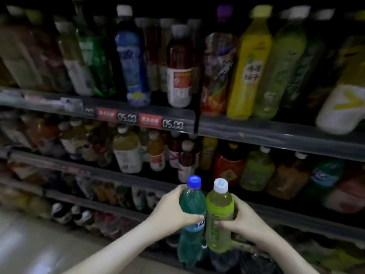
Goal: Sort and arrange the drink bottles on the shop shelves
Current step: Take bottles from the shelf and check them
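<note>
Far-left shelf bottles (25, 52) blurred, white-and-yellow bottle (339, 107) smeared (label unreadable), tall green bottle (94, 62) cut off by upper edge.

The scene is appearing dim. Motion blur is smearing the edges, and wide-angle distortion is bowing the shelves (276, 131).

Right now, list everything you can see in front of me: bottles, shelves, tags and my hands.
blue-capped bottle: one, dark green, held upright, low centre
white-capped bottle: one, light green, held right beside it
blue-label bottle: one, blue and white, upper shelf, left of centre
yellow bottle: one, yellow, upper shelf, right
other shelf bottles: many, mixed colours, too blurred to count
price tags: two, red, upper shelf edge
left hand: one, grips the blue-capped bottle
right hand: one, grips the white-capped bottle
</note>
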A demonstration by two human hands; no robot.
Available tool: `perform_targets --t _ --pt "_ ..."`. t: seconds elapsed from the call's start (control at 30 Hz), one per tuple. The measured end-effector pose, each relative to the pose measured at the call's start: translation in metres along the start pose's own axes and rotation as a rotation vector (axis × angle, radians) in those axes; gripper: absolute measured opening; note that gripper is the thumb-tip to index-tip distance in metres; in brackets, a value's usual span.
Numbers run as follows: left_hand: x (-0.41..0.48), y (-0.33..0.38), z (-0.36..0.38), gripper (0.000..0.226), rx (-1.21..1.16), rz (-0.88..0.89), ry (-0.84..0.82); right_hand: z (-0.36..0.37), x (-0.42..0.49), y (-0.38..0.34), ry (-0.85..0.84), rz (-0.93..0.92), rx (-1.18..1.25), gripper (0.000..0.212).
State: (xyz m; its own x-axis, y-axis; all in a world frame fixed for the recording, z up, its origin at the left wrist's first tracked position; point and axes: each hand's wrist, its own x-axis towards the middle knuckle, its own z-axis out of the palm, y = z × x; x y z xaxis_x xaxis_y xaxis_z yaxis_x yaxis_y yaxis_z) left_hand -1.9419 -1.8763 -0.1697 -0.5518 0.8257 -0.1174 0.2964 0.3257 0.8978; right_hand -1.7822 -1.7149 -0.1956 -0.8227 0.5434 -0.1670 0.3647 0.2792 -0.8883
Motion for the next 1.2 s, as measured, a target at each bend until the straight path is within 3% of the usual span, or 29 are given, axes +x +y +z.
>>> perform_targets --t 0.3,0.5,0.67,1.03,1.2 --pt "-0.025 -0.184 0.018 0.065 0.041 -0.182 0.063 0.144 0.047 0.102 -0.158 0.054 -0.030 0.055" --pt "-0.028 -0.330 0.060 0.069 0.120 -0.327 0.110 0.241 0.078 0.224 -0.280 0.138 -0.098 0.054" --pt "-0.023 -0.448 0.094 0.054 0.109 -0.478 0.157 0.309 0.101 0.317 -0.300 0.197 -0.148 0.052" --pt "-0.011 -0.667 0.169 0.064 0.052 -0.554 0.207 0.422 0.155 0.512 -0.354 0.141 -0.187 0.056" --pt "-0.003 -0.736 0.197 0.055 0.033 -0.574 0.231 0.467 0.170 0.580 -0.388 0.138 -0.194 0.054"
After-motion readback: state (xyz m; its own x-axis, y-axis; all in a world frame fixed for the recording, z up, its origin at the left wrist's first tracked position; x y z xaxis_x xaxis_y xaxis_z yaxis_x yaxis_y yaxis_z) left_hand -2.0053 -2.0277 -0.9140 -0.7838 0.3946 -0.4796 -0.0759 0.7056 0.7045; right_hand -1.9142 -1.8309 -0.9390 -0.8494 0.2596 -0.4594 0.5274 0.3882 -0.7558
